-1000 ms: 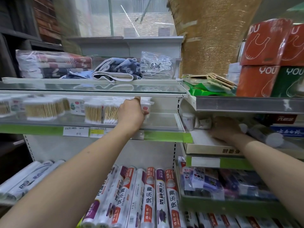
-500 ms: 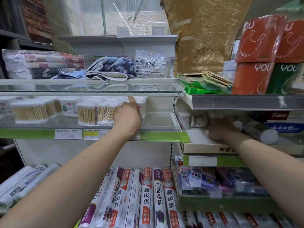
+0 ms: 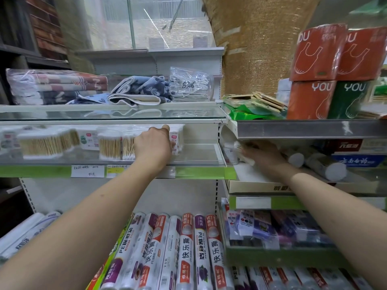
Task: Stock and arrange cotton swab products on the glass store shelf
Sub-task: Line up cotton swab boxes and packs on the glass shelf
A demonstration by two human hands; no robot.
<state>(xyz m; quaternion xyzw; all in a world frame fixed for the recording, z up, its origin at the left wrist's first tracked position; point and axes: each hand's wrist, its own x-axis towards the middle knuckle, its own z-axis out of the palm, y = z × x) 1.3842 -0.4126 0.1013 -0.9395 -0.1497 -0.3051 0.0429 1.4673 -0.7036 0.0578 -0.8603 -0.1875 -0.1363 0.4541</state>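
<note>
Filling the cotton swab row, one hand per shelf

Left hand [image 3: 154,144] curls round a swab pack [image 3: 175,139] on the glass shelf [image 3: 201,156], lining it up beside the others; right hand [image 3: 261,155] grabs another pack [image 3: 244,152] nearby, probably the next one.

on the glass shelf [image 3: 201,162] the cotton swab packs [image 3: 110,144] stand in a row from the far left to the middle, with the left hand [image 3: 154,144] just right of them, against a small swab box [image 3: 175,139]. the folded towels [image 3: 56,85] lie on the shelf above. to the right, on the neighbouring shelf, the right hand [image 3: 265,156] rests left of lying rolls [image 3: 322,164]. cling film rolls [image 3: 186,248] lie below, nearer.
</note>
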